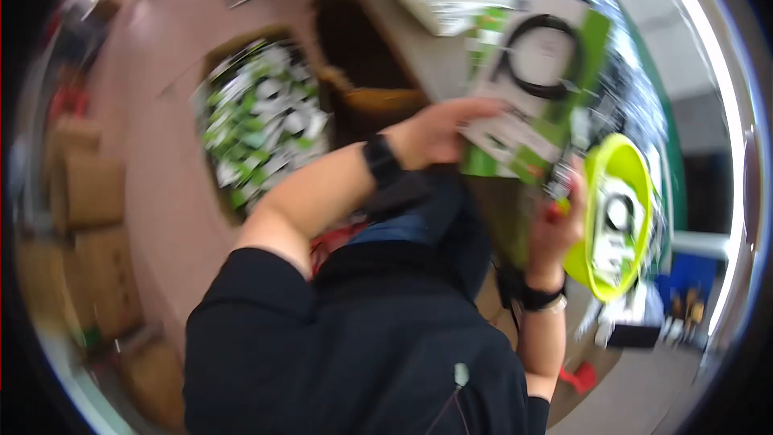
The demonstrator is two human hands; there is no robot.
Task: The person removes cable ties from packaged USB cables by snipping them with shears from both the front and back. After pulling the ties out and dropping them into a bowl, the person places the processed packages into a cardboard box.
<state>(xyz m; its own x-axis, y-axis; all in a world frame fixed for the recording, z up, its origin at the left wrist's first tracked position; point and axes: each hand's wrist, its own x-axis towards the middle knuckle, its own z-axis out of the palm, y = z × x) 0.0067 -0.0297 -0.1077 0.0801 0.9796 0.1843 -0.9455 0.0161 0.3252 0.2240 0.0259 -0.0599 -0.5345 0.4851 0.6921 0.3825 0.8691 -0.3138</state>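
Black shirt, six o'clock. Left hand pinches cable package, two o'clock. Right hand, three o'clock, fingers curled round blurred tool.

Stacked cardboard boxes and a carton heaped with green-and-white packages suggest a packing workshop.
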